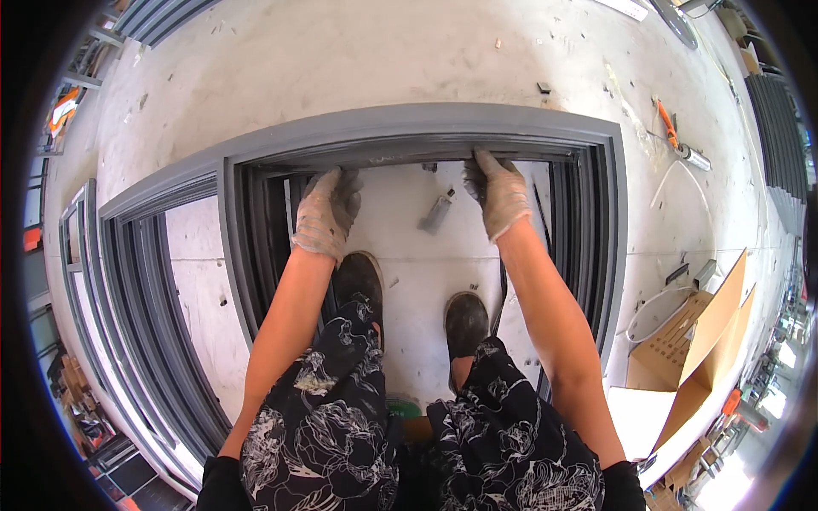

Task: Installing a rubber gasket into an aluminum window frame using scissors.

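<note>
Dark grey metal window frames (358,128) lie stacked around my feet, with an upright bar splitting them into two openings. In a light, dirty work glove, my left hand (325,213) is closed on a dark bar (405,157) along the far inner side of the right opening. My right hand (501,196), gloved the same way, grips that bar further right, its fingers bent over the edge. Between my hands, on the floor inside the opening, lies a small clear bottle (437,211) with a dark cap. The undersides of both grips are hidden.
Right of the stack lie orange-handled pliers (666,122), a silvery tube (696,157) and an open cardboard box (682,345). Another slim frame (81,281) lies at the left. Grey profiles (166,19) sit at the far left. My shoes (466,328) stand inside the opening.
</note>
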A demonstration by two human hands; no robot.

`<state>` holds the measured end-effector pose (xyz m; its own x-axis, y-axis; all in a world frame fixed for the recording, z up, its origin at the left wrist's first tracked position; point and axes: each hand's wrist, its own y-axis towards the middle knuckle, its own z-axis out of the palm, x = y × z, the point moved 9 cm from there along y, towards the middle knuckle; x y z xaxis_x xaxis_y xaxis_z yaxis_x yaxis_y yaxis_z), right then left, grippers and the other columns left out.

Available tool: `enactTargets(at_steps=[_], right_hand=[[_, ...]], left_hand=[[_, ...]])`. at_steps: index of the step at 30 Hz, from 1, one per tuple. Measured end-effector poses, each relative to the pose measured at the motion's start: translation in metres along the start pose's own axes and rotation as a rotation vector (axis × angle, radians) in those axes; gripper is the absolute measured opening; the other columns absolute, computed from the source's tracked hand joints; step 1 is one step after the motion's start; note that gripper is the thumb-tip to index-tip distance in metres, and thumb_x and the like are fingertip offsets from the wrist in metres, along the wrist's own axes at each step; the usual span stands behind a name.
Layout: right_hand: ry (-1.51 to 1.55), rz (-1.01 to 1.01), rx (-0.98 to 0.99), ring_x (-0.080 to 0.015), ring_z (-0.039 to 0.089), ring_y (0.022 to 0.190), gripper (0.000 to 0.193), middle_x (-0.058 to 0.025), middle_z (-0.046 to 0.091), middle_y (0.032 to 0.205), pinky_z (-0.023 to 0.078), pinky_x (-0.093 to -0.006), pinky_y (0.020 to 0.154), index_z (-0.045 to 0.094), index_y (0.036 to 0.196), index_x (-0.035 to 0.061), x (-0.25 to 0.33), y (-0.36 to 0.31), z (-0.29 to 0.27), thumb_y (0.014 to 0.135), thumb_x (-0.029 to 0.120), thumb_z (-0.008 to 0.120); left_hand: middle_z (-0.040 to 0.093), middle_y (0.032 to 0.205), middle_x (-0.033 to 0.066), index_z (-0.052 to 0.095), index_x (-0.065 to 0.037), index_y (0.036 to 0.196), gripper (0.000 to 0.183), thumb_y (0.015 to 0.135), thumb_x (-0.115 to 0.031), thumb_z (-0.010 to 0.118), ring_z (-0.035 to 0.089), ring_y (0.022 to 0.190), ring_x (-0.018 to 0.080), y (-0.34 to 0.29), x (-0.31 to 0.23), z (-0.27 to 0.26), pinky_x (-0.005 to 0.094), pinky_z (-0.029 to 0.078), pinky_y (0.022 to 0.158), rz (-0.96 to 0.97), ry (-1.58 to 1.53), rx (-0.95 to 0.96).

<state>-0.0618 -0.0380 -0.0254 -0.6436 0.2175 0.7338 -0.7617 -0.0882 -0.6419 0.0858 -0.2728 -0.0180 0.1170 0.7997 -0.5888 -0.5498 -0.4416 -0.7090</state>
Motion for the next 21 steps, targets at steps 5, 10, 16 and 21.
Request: enactTargets(at_steps=[5,10,16,21], right_hand=[[-0.133,-0.042,0.002,-0.0146,0.057,0.060,0.023,-0.0043,0.062,0.072,0.043,-0.0238,0.055,0.058,0.092,0.0039,0.003,0.005,-0.002,0.080,0.021,0.067],[0.284,-0.018,-0.012,-0.0180,0.059,0.066,0.022,-0.0055,0.064,0.088,0.048,-0.0250,0.061,0.059,0.103,0.0063,0.015,0.016,-0.030,0.084,0.014,0.063],[0.199,-0.068,-0.072,-0.0153,0.060,0.060,0.019,-0.0083,0.065,0.082,0.047,-0.0238,0.052,0.059,0.098,0.0000,0.021,0.014,-0.037,0.084,0.013,0.062],[0.058,-0.148,-0.146,-0.0142,0.056,0.055,0.017,-0.0047,0.063,0.075,0.044,-0.0249,0.051,0.060,0.096,0.0043,0.035,0.028,-0.064,0.083,0.014,0.064]], left_hand=[[0.063,0.096,0.0046,0.058,-0.009,0.101,0.017,0.086,-0.017,0.058,0.059,0.085,0.0172,0.006,0.001,-0.004,0.0260,0.048,0.067,0.010,-0.014,-0.002],[0.064,0.094,0.0053,0.059,-0.009,0.098,0.014,0.086,-0.017,0.059,0.060,0.085,0.0173,0.004,0.001,-0.003,0.0263,0.048,0.067,0.007,-0.005,0.007],[0.064,0.095,0.0048,0.059,-0.008,0.100,0.016,0.086,-0.018,0.059,0.060,0.086,0.0172,0.012,0.000,-0.009,0.0261,0.048,0.069,0.012,-0.026,0.015],[0.063,0.097,0.0047,0.059,-0.008,0.100,0.017,0.086,-0.019,0.059,0.058,0.087,0.0168,0.007,0.001,-0.002,0.0266,0.048,0.070,0.008,0.007,0.064]])
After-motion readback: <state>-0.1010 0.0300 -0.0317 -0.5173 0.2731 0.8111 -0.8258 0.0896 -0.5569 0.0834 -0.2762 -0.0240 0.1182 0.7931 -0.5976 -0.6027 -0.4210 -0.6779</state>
